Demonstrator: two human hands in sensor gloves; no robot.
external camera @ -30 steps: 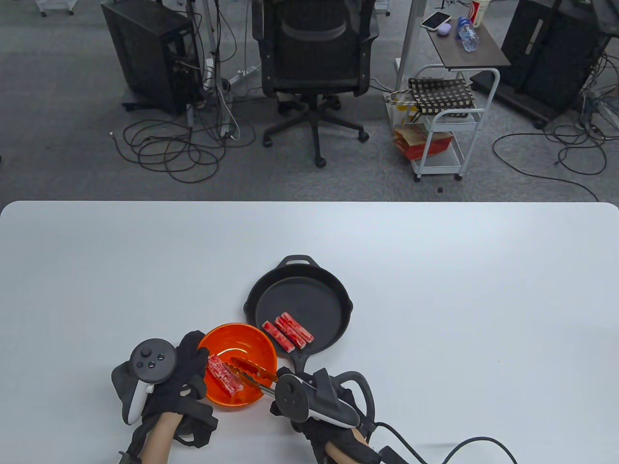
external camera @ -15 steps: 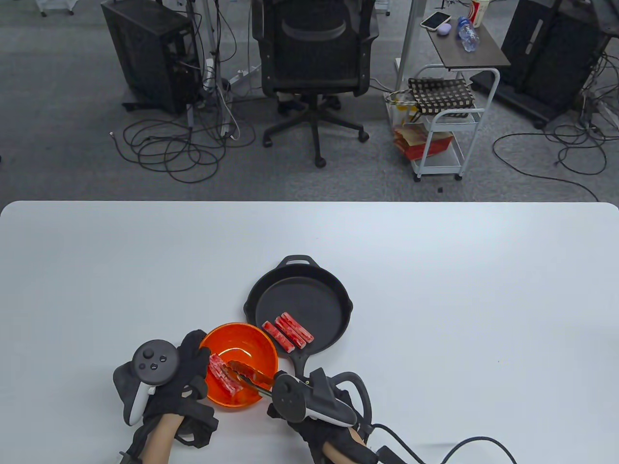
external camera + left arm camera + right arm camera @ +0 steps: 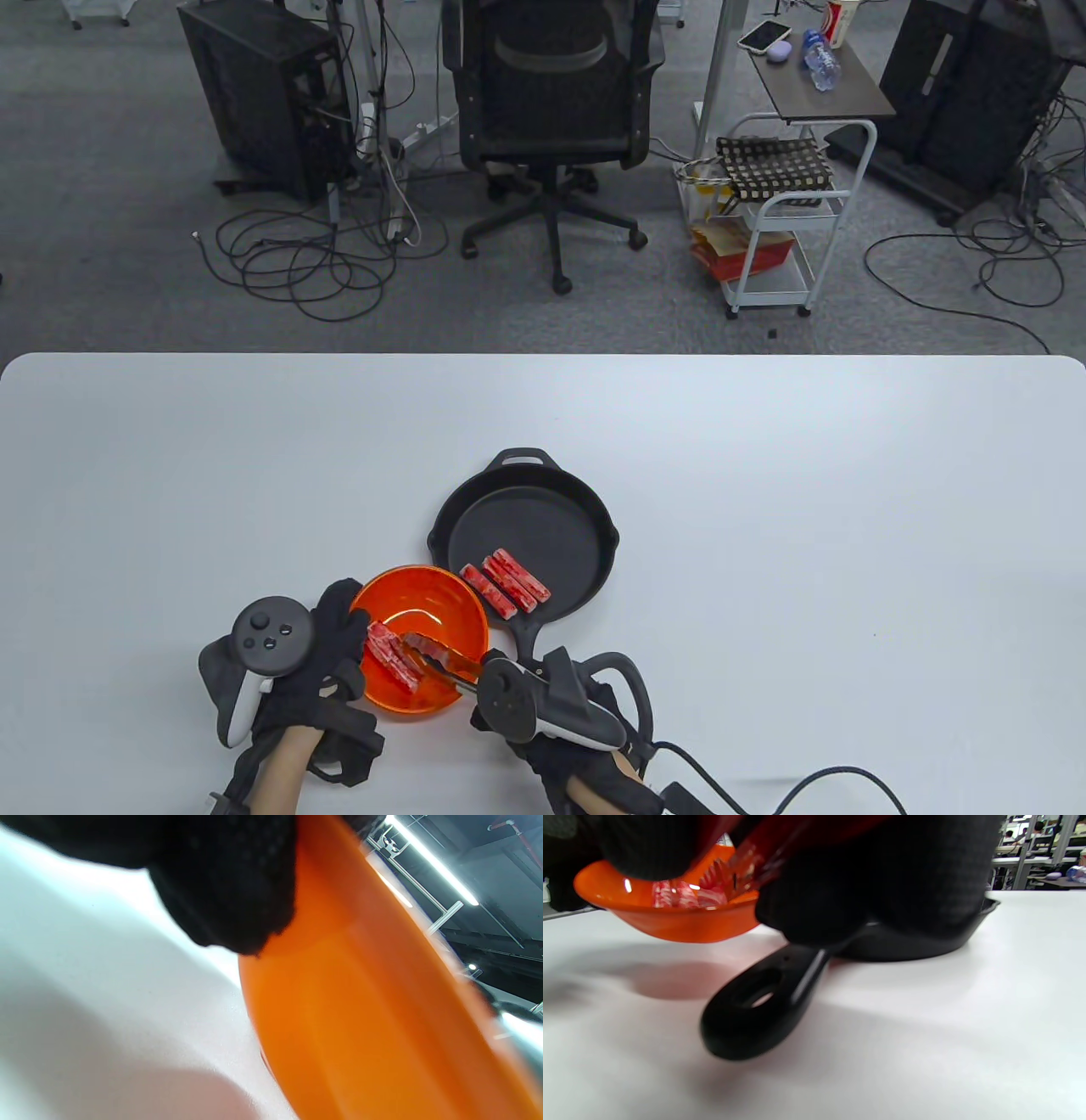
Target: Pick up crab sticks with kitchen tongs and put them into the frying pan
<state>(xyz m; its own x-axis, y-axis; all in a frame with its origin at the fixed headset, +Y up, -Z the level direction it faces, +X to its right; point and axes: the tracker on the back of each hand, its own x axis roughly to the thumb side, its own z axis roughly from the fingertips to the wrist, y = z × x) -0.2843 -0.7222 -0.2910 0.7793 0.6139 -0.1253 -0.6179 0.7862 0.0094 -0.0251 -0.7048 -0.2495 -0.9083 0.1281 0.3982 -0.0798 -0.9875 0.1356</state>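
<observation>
An orange bowl (image 3: 424,594) near the table's front holds crab sticks (image 3: 389,652), red and white. My left hand (image 3: 327,654) grips the bowl's left rim; in the left wrist view a gloved finger (image 3: 229,887) lies against the orange bowl wall (image 3: 360,1018). My right hand (image 3: 543,739) holds red-tipped kitchen tongs (image 3: 437,655), whose tips reach into the bowl at the sticks. Whether the tips clamp a stick I cannot tell. A black frying pan (image 3: 543,518) right of the bowl holds three crab sticks (image 3: 506,581). The right wrist view shows the bowl (image 3: 670,916), the tongs (image 3: 746,861) and the pan's handle (image 3: 759,1001).
The pan's handle (image 3: 524,632) points toward my right hand, close beside the bowl. A cable (image 3: 806,785) trails from my right wrist along the table's front edge. White table (image 3: 806,526) stretches behind and to the right. An office chair (image 3: 551,110) stands beyond the far edge.
The tongs' tips have slid a little left and deeper into the bowl toward the crab sticks. My left hand and the bowl have barely shifted.
</observation>
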